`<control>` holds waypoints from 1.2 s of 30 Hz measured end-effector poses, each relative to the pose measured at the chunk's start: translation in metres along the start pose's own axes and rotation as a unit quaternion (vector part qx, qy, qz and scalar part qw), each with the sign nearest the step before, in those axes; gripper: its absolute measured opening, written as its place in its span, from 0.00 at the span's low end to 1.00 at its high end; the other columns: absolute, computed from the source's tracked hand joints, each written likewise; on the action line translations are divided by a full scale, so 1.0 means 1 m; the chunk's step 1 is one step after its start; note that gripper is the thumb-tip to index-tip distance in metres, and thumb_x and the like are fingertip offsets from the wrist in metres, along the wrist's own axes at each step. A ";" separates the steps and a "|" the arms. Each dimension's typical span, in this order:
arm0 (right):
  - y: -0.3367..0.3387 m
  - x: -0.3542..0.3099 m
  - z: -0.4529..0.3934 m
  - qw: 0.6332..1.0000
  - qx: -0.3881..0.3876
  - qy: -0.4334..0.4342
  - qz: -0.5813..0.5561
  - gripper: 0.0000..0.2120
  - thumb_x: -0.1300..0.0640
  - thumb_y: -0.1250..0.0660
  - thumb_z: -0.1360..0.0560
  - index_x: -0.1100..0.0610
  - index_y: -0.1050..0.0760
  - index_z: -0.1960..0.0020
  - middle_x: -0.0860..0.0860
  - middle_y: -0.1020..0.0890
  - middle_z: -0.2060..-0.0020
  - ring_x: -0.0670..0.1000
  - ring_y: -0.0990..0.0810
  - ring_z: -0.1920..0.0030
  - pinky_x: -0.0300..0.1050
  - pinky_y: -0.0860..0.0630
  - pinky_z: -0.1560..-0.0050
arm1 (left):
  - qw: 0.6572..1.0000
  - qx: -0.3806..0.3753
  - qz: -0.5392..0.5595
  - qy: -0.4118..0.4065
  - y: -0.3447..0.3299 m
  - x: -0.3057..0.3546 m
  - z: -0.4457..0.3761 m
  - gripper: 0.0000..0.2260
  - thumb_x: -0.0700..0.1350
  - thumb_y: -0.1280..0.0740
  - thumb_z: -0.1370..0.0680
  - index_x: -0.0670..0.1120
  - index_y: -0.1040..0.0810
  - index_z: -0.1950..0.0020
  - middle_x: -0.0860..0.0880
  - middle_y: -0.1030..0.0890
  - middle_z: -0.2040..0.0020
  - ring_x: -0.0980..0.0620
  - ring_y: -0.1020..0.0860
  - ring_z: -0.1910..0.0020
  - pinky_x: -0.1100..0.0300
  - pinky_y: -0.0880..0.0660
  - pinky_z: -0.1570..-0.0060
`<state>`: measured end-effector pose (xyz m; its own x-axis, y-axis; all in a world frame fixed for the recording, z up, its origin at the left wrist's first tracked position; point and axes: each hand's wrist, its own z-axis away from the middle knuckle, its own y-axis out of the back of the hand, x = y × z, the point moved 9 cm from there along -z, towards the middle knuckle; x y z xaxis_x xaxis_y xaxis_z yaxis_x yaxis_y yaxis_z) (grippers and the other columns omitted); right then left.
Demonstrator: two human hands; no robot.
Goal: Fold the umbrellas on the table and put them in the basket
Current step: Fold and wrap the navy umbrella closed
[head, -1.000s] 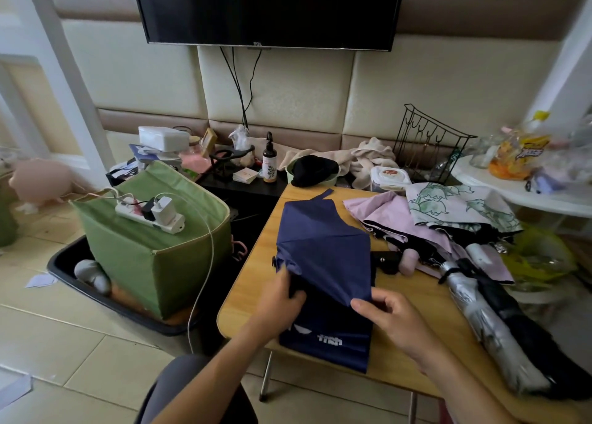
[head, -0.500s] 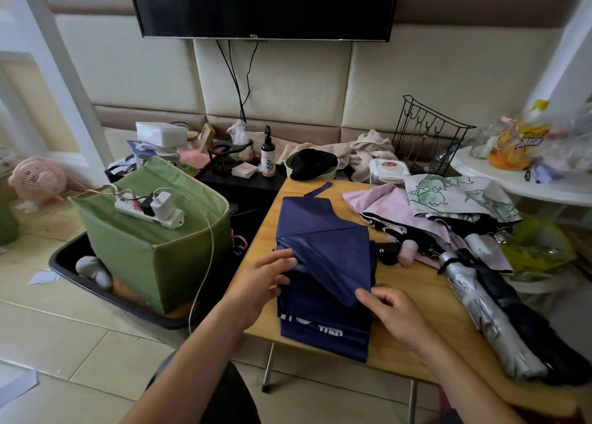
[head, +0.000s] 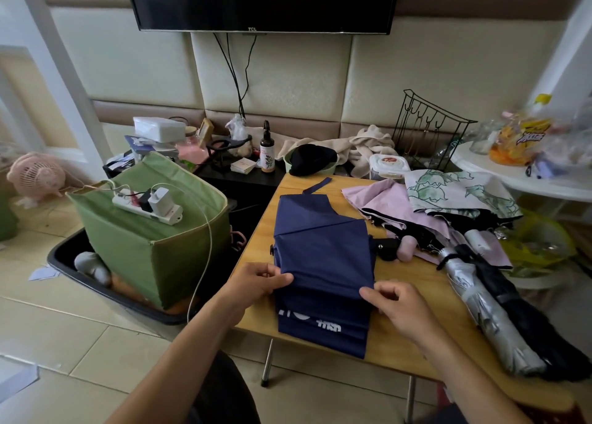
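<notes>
Navy umbrella (head: 323, 263) flat on wooden table (head: 413, 337), canopy half pleated. Left hand (head: 256, 282) pinches fold edge at left; right hand (head: 395, 305) pinches same edge at right, fingers curled on fabric. Green basket (head: 150, 231) on floor left of table. Risk: fabric slips from pinch, pleats spring open. Power strip (head: 147, 206) across basket rim w/ cable may block drop-in. 3+ umbrellas wait at right.

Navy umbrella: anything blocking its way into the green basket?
Yes. A white power strip with chargers plugged in lies across the green basket rim, its cable trailing down the front. Both hands, left hand and right hand, pinch the navy umbrella on the table.
</notes>
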<state>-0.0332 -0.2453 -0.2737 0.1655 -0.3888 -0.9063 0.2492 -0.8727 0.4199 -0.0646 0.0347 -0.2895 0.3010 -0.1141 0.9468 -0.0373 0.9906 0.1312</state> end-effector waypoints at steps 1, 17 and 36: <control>-0.001 0.001 0.000 1.000 -0.007 -0.004 0.002 0.23 0.50 0.26 0.23 0.64 0.30 0.66 0.52 0.30 0.70 0.48 0.30 0.67 0.42 0.33 0.62 | 1.000 -0.001 0.006 0.008 0.001 -0.001 0.000 0.12 0.49 0.22 0.26 0.44 0.22 0.58 0.55 0.20 0.65 0.58 0.25 0.65 0.66 0.31 0.65; 0.006 0.003 0.001 0.999 -0.014 -0.032 -0.025 0.12 0.50 0.25 0.24 0.59 0.18 0.60 0.47 0.21 0.64 0.44 0.24 0.62 0.40 0.28 0.57 | 0.999 0.044 -0.001 -0.014 0.000 0.014 0.014 0.16 0.51 0.25 0.23 0.36 0.17 0.51 0.53 0.18 0.61 0.58 0.22 0.61 0.66 0.28 0.62; -0.011 -0.001 -0.010 0.946 -0.056 -0.087 0.306 0.16 0.49 0.25 0.25 0.54 0.23 0.67 0.47 0.21 0.67 0.45 0.23 0.65 0.36 0.33 0.68 | 0.780 0.114 -0.511 -0.343 -0.084 0.060 -0.005 0.28 0.60 0.47 0.15 0.56 0.48 0.16 0.49 0.55 0.16 0.50 0.59 0.17 0.50 0.55 0.20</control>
<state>-0.0270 -0.2324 -0.2774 0.1533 -0.8627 -0.4819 0.2587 -0.4356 0.8621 -0.0382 -0.0545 -0.2453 -0.2923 -0.9265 0.2368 -0.3042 0.3249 0.8955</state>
